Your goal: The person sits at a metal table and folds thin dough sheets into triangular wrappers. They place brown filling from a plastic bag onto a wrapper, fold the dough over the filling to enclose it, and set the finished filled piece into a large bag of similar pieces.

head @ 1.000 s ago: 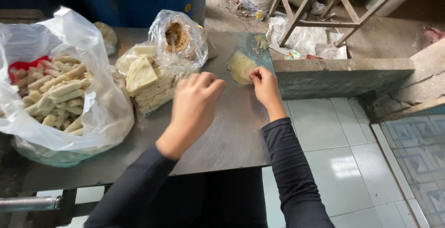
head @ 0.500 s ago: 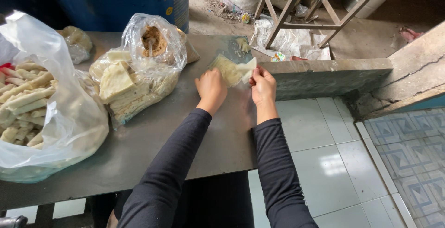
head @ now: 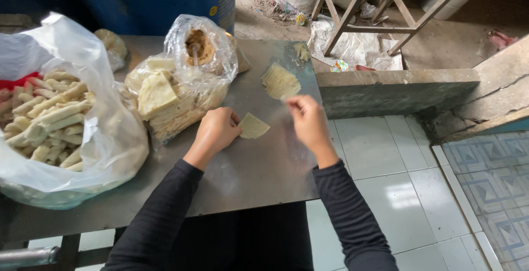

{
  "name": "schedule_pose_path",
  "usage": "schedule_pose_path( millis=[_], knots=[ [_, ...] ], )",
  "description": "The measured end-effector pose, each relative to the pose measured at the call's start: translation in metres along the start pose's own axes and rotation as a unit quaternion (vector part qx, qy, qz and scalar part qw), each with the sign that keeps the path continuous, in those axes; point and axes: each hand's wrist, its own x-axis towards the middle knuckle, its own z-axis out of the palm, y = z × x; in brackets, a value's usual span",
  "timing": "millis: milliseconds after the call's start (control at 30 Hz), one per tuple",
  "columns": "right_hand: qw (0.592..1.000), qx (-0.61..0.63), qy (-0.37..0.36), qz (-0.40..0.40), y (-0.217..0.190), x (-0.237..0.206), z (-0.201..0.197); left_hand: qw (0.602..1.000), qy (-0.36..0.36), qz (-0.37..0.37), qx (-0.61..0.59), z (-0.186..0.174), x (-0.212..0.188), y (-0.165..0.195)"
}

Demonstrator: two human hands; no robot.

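Left hand [head: 216, 130] pins 1 wrapper [head: 253, 126] flat on the table [head: 259, 166]; right hand [head: 307, 121], fingers pinched, nears the stack [head: 280, 81]; filling seems due next.

I see one wrapper [head: 254, 126] on the table [head: 259, 172], between both hands; wrapper stack [head: 280, 81] behind; bags [head: 182, 78] left.
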Motion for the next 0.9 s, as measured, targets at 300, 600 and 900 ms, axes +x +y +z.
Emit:
schedule_pose_path(
  millis=[300, 600, 900],
  knots=[
    [0.951, -0.203, -0.212, -0.1, -0.079, -0.025, -0.018, 0.999, -0.007, 0.024, -0.03, -0.019, -0.02, -0.009],
    [0.974, -0.041, -0.109, -0.194, -0.134, 0.074, 0.049, 0.998, -0.017, 0.029, -0.047, -0.015, -0.022, -0.016],
    [0.961, -0.081, -0.155, -0.216, -0.129, 0.122, 0.117, 0.999, -0.009, 0.034, -0.032, -0.009, -0.024, -0.017]
  ],
)
